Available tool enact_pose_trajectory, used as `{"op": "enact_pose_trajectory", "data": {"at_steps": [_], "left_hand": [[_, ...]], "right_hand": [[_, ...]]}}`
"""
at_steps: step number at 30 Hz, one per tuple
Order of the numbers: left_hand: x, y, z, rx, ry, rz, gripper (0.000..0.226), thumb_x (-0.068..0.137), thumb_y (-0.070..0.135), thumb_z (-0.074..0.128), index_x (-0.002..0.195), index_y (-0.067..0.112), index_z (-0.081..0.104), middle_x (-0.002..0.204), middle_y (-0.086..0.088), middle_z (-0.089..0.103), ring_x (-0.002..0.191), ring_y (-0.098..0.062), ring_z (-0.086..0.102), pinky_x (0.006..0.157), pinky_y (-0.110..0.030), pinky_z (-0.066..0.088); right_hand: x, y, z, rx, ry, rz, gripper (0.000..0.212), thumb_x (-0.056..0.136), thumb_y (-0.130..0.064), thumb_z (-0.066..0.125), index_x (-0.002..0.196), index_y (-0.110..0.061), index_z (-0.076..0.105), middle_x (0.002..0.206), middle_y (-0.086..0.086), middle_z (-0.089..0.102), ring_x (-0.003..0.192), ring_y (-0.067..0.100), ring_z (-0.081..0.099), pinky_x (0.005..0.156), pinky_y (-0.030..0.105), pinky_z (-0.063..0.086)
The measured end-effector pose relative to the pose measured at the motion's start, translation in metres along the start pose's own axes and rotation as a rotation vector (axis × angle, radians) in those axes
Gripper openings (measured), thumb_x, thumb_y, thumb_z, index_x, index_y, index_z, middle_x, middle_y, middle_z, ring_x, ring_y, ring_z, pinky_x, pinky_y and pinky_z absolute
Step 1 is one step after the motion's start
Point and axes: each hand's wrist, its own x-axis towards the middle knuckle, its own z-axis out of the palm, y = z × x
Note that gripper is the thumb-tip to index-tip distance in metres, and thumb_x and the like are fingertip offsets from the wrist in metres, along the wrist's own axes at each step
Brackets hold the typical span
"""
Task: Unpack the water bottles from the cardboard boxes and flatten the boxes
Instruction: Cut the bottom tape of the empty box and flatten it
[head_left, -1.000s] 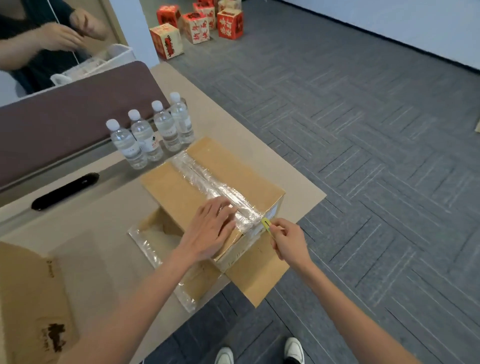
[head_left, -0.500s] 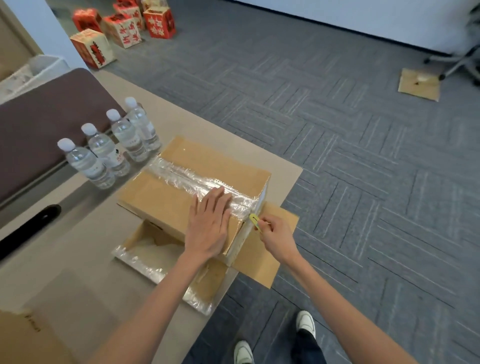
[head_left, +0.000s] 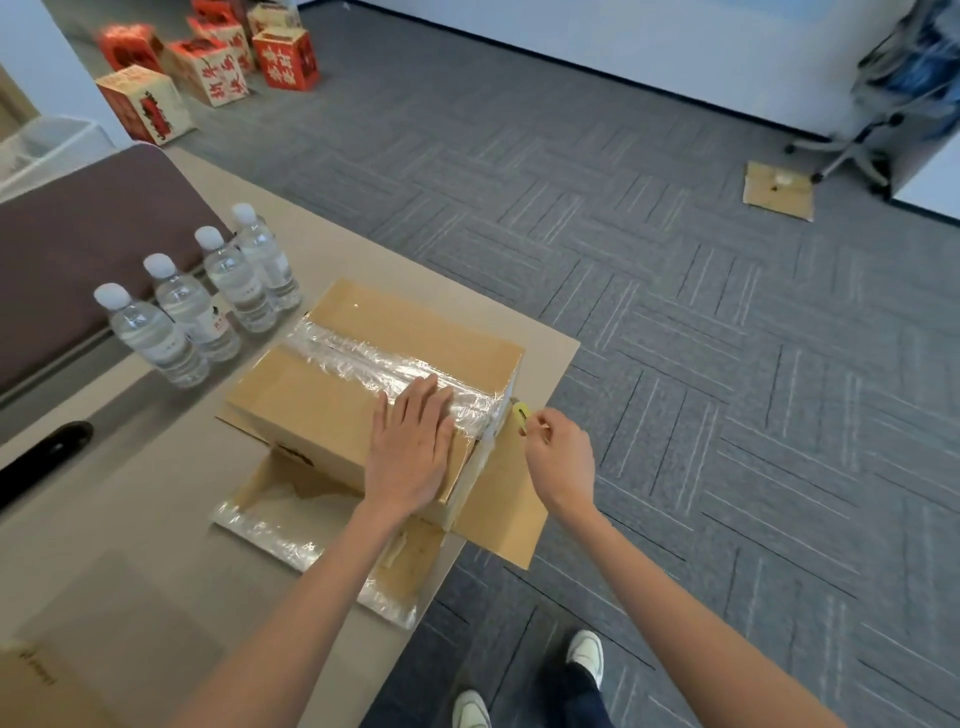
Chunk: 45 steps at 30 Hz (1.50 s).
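Head view: a brown cardboard box (head_left: 332, 395) bound with clear tape sits at the beige table's (head_left: 156, 493) right edge. The left hand (head_left: 413, 452) presses flat on top. The right hand (head_left: 561, 457) pinches a small yellow cutter (head_left: 520, 415) at the box's end. The box looks stiff and likely light, and its tape looks slippery, so brace on bare cardboard.

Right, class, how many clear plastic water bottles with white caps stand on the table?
4, in a diagonal row left of the taped brown cardboard box: nearest, second, third, farthest. Others may be hidden inside the box.
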Motion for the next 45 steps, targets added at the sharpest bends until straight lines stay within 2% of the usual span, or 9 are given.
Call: {"op": "enact_pose_trajectory", "data": {"at_steps": [4,8,13,21,27,30,35,39,45], "left_hand": [[0.002,-0.004,-0.003,-0.108,0.032,-0.006,0.037,0.106,0.033,0.024,0.132,0.024,0.05,0.144,0.007,0.043,0.139,-0.013,0.033,0.118,-0.051,0.021],[0.013,-0.011,-0.016,-0.376,0.149,-0.115,0.023,0.105,0.024,0.04,0.114,0.022,0.061,0.121,0.011,0.057,0.115,-0.01,0.048,0.102,-0.033,0.031],[0.029,-0.022,-0.034,-0.294,0.241,-0.182,0.015,0.103,0.023,0.045,0.104,0.019,0.06,0.101,0.006,0.059,0.093,-0.015,0.054,0.088,-0.031,0.032],[0.064,-0.068,-0.042,-0.237,0.326,-0.464,0.011,0.1,0.025,0.051,0.098,0.022,0.061,0.098,0.011,0.058,0.09,-0.011,0.055,0.092,-0.031,0.036],[0.078,-0.093,-0.045,-0.193,0.424,-0.661,0.006,0.094,0.027,0.06,0.094,0.022,0.063,0.1,0.012,0.057,0.094,-0.01,0.053,0.088,-0.029,0.036],[0.075,-0.103,-0.048,-0.136,0.486,-0.73,0.011,0.09,0.025,0.065,0.098,0.018,0.063,0.105,0.007,0.057,0.102,-0.012,0.05,0.09,-0.029,0.033],[0.071,-0.116,-0.05,-0.056,0.463,-0.888,0.035,0.088,0.04,0.067,0.11,0.015,0.059,0.111,0.003,0.055,0.107,-0.016,0.047,0.096,-0.03,0.029],[0.071,-0.127,-0.047,-0.06,0.491,-0.921,0.037,0.087,0.044,0.067,0.109,0.015,0.059,0.107,0.004,0.058,0.103,-0.017,0.048,0.094,-0.028,0.028],[0.074,-0.136,-0.047,-0.114,0.534,-0.907,0.029,0.085,0.044,0.068,0.099,0.021,0.057,0.098,0.011,0.054,0.096,-0.009,0.043,0.09,-0.028,0.032]], "right_hand": [[0.016,-0.017,0.0,-0.03,-0.061,-0.037,0.021,0.099,-0.022,0.044,0.089,-0.015,0.06,0.083,0.002,0.068,0.055,0.014,0.047,0.054,0.028,0.037],[0.04,-0.039,0.013,-0.056,-0.142,-0.119,0.021,0.1,-0.02,0.044,0.093,-0.013,0.062,0.079,-0.005,0.064,0.054,0.011,0.048,0.05,0.026,0.035],[0.074,-0.069,0.044,-0.085,-0.251,-0.201,0.023,0.099,-0.024,0.046,0.089,-0.014,0.064,0.069,-0.002,0.061,0.052,0.011,0.047,0.051,0.027,0.032],[0.144,-0.124,0.104,-0.118,-0.457,-0.364,0.023,0.097,-0.024,0.047,0.087,-0.014,0.065,0.07,-0.005,0.058,0.059,0.013,0.048,0.053,0.03,0.03],[0.178,-0.151,0.16,-0.165,-0.663,-0.503,0.02,0.095,-0.024,0.048,0.08,-0.018,0.059,0.077,0.004,0.062,0.077,0.027,0.058,0.069,0.036,0.045],[0.184,-0.164,0.178,-0.176,-0.742,-0.614,0.021,0.094,-0.028,0.049,0.076,-0.022,0.057,0.07,0.002,0.065,0.072,0.027,0.061,0.071,0.039,0.05],[0.203,-0.194,0.202,-0.187,-0.863,-0.666,0.011,0.086,-0.026,0.058,0.077,-0.026,0.065,0.061,-0.004,0.067,0.059,0.016,0.063,0.068,0.037,0.055],[0.22,-0.219,0.218,-0.259,-0.976,-0.743,0.008,0.079,-0.021,0.064,0.076,-0.026,0.069,0.058,-0.009,0.066,0.053,0.004,0.058,0.068,0.035,0.055],[0.231,-0.254,0.245,-0.442,-1.238,-0.831,0.008,0.078,-0.015,0.074,0.078,-0.023,0.074,0.069,-0.007,0.065,0.06,0.011,0.056,0.06,0.032,0.052]]}}
